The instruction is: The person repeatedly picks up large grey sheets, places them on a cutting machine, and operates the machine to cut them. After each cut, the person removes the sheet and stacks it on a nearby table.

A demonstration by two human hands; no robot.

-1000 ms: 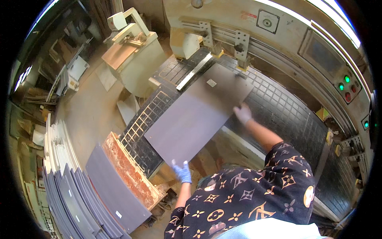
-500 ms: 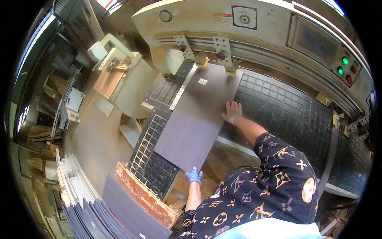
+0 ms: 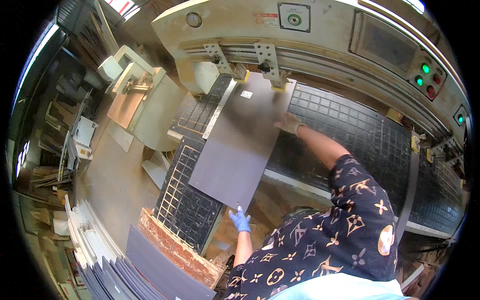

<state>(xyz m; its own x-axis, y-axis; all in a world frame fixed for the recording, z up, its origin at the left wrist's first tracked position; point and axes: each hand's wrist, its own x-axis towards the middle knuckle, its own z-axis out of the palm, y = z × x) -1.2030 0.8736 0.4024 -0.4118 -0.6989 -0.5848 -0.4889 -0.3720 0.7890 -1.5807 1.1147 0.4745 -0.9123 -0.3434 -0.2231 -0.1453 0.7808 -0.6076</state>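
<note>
A large flat grey metal sheet (image 3: 240, 140) lies on the black gridded bed (image 3: 350, 135) of a big machine, its far end under the machine's clamp rail (image 3: 265, 62). My left hand (image 3: 240, 220), in a blue glove, touches the sheet's near corner with fingers spread. My right hand (image 3: 289, 123), in a pale glove, presses flat on the sheet's right edge further in. Neither hand grips around anything.
A stack of grey sheets (image 3: 145, 265) leans at the lower left beside a rusty red frame (image 3: 175, 250). A beige machine (image 3: 140, 95) stands at the left on the concrete floor. Green and red buttons (image 3: 427, 77) sit on the machine's panel at upper right.
The sheet has slid further into the machine, its far end now under the clamp rail. Both hands followed it forward, and my view moved closer to the machine.
</note>
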